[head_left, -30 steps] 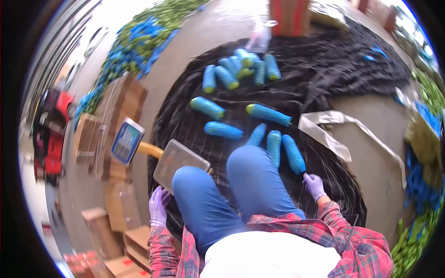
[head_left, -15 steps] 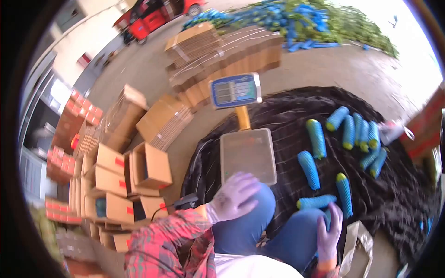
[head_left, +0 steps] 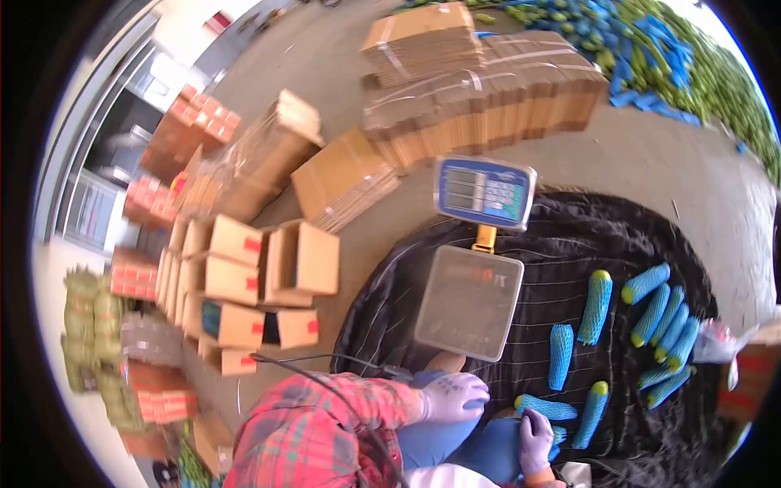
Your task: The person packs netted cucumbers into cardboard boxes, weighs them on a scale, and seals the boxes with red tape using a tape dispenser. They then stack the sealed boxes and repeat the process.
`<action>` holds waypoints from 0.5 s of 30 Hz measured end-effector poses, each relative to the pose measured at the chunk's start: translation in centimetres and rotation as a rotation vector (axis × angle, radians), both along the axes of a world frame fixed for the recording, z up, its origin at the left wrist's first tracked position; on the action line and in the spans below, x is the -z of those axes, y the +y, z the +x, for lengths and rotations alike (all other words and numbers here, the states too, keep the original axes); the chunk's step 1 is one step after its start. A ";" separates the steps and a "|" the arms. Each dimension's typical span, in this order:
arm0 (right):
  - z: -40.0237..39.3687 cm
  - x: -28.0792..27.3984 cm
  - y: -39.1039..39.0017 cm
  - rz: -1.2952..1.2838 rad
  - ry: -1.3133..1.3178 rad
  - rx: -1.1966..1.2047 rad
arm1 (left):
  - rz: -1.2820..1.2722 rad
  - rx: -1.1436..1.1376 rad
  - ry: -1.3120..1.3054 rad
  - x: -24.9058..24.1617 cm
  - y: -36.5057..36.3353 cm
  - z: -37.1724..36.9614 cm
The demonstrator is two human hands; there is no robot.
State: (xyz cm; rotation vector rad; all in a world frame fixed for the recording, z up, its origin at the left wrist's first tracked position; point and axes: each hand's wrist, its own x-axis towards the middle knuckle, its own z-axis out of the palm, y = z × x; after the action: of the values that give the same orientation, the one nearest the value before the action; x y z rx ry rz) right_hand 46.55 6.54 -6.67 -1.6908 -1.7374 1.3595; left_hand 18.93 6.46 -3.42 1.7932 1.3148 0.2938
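We see the left hand lying over the left knee, its gloved fingers loosely bent and slightly apart, pointing right. The right hand is by the right knee, its fingers curled at the far end; we cannot tell whether they pinch anything. Just to its right we make out a half-hidden sleeve of blue netting, too covered for us to read its direction.

Slightly beyond that hand, we find a crosswise vegetable in blue net on the black sheet, its long axis running left to right and its green end to the left. To its right, a leaning vegetable runs near to far, green end far and tipped right. Farther off, two more netted vegetables also lie near to far; the right one shows its green end at the far side. In the cluster at the right, we see axes slanting from near left to far right, with several green ends near.

The scale's plate sits beyond the left hand.
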 end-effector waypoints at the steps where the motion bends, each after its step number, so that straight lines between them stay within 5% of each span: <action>1: -0.1 -0.9 -0.1 0.004 -0.053 -0.056 | -0.047 -0.050 0.024 -1.0 -0.8 0.1; 3: 1.0 -2.1 -1.2 0.025 -0.214 -0.213 | -0.008 -0.132 0.218 -3.7 -2.9 0.5; 5: 6.0 3.1 -4.2 0.202 -0.422 -0.555 | -0.087 -0.239 0.410 -6.3 -6.2 1.4; 7: 3.5 -9.9 -1.3 -0.203 -0.514 -0.848 | -0.289 -0.332 0.527 -10.1 -9.3 1.7; 8: 4.6 -9.5 -0.8 -0.497 -0.513 -0.854 | -0.383 -0.481 0.484 -11.7 -11.1 1.8; 11: 7.5 -11.8 0.6 -0.318 -0.365 -0.966 | -0.571 -0.718 0.225 -16.1 -16.6 0.0; 12: 3.9 -19.1 1.9 -0.553 -0.468 -0.673 | -0.573 -0.778 0.124 -17.9 -18.2 -1.4; 15: 3.5 -22.4 5.9 -0.408 -0.626 -0.848 | -0.407 -1.183 -0.002 -20.8 -25.2 -5.6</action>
State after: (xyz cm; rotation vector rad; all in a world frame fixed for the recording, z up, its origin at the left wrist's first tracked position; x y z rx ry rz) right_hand 50.07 12.47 15.74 -1.7761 -2.9340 1.7128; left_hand 13.35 -18.71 17.34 0.5216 2.1235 0.5906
